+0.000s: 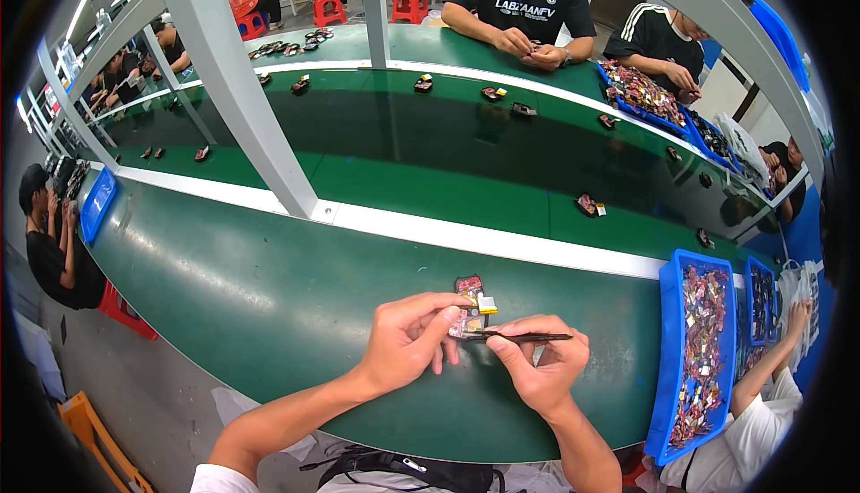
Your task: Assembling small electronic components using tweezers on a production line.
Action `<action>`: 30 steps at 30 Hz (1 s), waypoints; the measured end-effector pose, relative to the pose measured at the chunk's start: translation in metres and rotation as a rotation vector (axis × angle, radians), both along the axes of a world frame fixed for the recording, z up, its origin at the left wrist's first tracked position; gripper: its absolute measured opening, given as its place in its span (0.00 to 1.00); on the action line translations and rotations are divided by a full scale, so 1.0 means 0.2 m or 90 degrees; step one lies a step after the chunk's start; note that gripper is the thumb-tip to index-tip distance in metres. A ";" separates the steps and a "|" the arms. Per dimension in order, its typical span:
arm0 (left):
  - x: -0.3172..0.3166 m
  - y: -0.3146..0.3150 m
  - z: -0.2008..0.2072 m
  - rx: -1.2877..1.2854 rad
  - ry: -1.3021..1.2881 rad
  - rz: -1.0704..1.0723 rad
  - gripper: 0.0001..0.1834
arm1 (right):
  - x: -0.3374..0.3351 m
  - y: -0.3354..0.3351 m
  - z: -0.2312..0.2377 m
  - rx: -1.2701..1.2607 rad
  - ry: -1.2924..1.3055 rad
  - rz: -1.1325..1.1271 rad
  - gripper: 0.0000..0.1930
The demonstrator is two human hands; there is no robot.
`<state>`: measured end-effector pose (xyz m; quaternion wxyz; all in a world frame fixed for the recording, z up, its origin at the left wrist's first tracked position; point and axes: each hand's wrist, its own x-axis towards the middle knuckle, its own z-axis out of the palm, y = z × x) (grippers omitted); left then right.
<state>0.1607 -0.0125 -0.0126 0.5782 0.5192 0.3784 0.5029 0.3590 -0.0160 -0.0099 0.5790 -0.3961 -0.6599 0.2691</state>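
A small black plastic housing [468,284] with a circuit board and thin wires lies over the green worktop in front of me. A small white and yellow block [486,304], perhaps a battery, sticks out from its right side. My left hand [410,339] grips the housing from the left, thumb and forefinger on its upper face and the other fingers curled below. In my right hand [543,369] is a pair of black tweezers [540,337], pinched between thumb and fingers. Their tips reach the lower part of the housing; what they touch is too small to tell.
A blue tray [670,359] full of small wired circuit boards stands at my right. Beyond a white rail [448,236], a green conveyor belt [421,166] carries scattered housings. A grey post [235,90] rises at the left. Co-workers sit across and on both sides.
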 end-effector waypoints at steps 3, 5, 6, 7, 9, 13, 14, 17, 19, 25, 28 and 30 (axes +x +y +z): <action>0.00 0.00 0.01 0.003 0.012 0.004 0.12 | 0.00 0.00 0.00 -0.017 0.021 0.005 0.08; 0.00 0.00 0.01 0.001 0.010 0.005 0.12 | 0.00 0.00 0.00 0.005 0.006 0.018 0.08; 0.00 0.00 0.01 -0.002 0.010 0.005 0.12 | 0.00 0.00 0.00 0.004 0.006 0.018 0.08; 0.00 0.00 0.00 -0.003 0.010 0.005 0.12 | 0.00 0.00 0.00 0.002 0.007 0.019 0.08; -0.01 0.00 0.00 -0.005 0.008 0.004 0.12 | 0.00 0.00 0.01 -0.001 0.007 0.020 0.08; -0.01 0.00 0.00 -0.007 0.002 0.006 0.13 | 0.00 0.00 0.01 -0.010 0.010 0.025 0.08; -0.01 0.00 -0.01 -0.006 0.001 0.005 0.13 | 0.00 0.00 0.00 -0.011 0.002 0.026 0.08; -0.01 0.00 -0.01 -0.004 0.003 0.006 0.13 | -0.01 0.00 -0.01 0.018 -0.014 0.033 0.08; -0.01 0.00 0.00 -0.002 0.005 0.008 0.13 | -0.01 0.00 -0.01 0.025 -0.018 0.036 0.08; -0.01 0.01 0.01 -0.033 -0.009 -0.022 0.15 | -0.01 0.01 0.01 0.062 -0.032 0.040 0.08; -0.01 0.01 0.01 -0.036 -0.023 -0.039 0.15 | -0.01 0.01 0.01 0.081 -0.049 0.031 0.08; -0.01 0.01 -0.01 -0.037 -0.026 -0.046 0.16 | -0.01 0.01 0.01 0.091 -0.056 0.026 0.08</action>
